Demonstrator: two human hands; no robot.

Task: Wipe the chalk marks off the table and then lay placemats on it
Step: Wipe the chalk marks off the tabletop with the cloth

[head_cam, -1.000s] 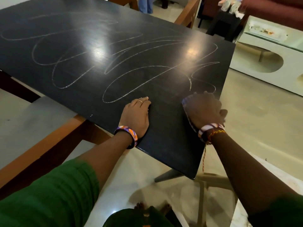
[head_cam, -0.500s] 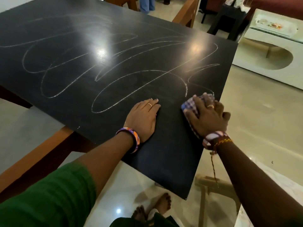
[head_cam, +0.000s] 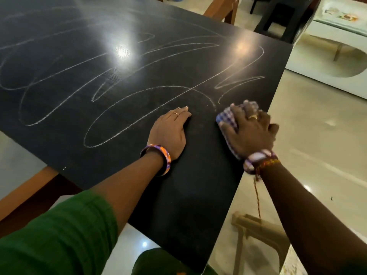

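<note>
**Chalk still covers most of the black table; wiping barely begun**

White chalk loops (head_cam: 123,108) sprawl across the glossy black rectangular table top (head_cam: 188,195), running from the left edge of the frame to the table's right-hand edge at upper right. Only the near strip of the table, at lower centre, looks free of lines, so the wiping appears to be at its very start.

The right hand (head_cam: 250,132), at centre right, presses a folded blue-and-white checked cloth (head_cam: 228,120) against the surface close to the table's right edge, its fingers curled over the fabric and gripping it. The nearest chalk stroke ends just above the cloth.

The left hand (head_cam: 168,132), at centre, lies flat on the table with its fingers straight and together, holding nothing and seemingly bracing the person.

Nearly all the marks remain to be cleared. No placemats are visible anywhere in the frame, so that second stage is wholly undone.
</note>
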